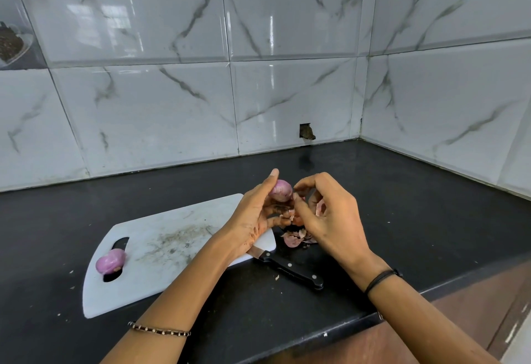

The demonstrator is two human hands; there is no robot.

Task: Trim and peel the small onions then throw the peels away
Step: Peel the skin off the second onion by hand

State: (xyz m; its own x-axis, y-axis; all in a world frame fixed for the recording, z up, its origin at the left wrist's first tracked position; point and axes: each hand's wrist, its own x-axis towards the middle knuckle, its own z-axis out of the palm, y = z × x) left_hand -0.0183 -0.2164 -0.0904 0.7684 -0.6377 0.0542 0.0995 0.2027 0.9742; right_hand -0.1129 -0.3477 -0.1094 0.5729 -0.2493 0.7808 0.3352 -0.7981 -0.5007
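My left hand point(254, 214) holds a small purple onion point(281, 190) above the right end of the white cutting board point(161, 251). My right hand point(324, 214) pinches at the onion's side, and a pink piece of peel point(319, 208) shows inside its curled fingers. A second small onion point(110, 261), purple and shiny, lies on the board's left end beside the handle slot. A small heap of pink peels point(296, 238) lies on the black counter under my hands. A black-handled knife point(290, 270) rests on the counter, its blade partly hidden under my left wrist.
The black counter point(416, 205) runs into a corner of white marble-look tiled walls. A small hole point(307, 131) is broken into the tile at counter level. The counter's front edge point(344, 325) runs diagonally at lower right, with brown floor beyond. Small scraps dot the counter.
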